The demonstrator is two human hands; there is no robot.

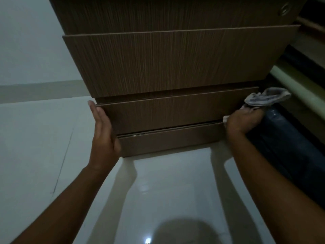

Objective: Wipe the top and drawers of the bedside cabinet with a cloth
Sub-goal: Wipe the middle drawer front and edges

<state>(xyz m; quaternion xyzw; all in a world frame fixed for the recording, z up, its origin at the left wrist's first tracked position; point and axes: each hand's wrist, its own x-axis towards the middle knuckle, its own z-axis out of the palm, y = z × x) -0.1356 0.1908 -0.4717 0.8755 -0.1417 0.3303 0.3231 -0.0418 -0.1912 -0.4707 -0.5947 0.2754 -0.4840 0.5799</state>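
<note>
Cloth [267, 98] bunched in right hand [241, 120], fist closed around its lower part, loose grey end sticking up past the cabinet's [167, 14] right front corner, hard by the right end of the middle drawer [172, 114]. Left hand [102, 127] open and flat, fingers straight, palm laid against the left end of the same drawer front, fingertips reaching its top left corner. Top drawer [175, 60] above, projecting further out than the middle drawer. Bottom drawer [172, 140] with a thin gap showing along its upper edge, resting near the pale glossy floor [167, 191]. Dark bed frame [284, 138] close against the cabinet's right side, leaving little room for that fist.

Cloth soft, light, limp, likely to flop and trail unless gathered into a pad; best taken in a full fist with a flat fold pressed to the wood. Drawer fronts stiff, smooth laminate, no handles visible, so best gripped at the two ends or the top edge. Probably light enough to slide under a wipe, hence worth bracing from the left end
</note>
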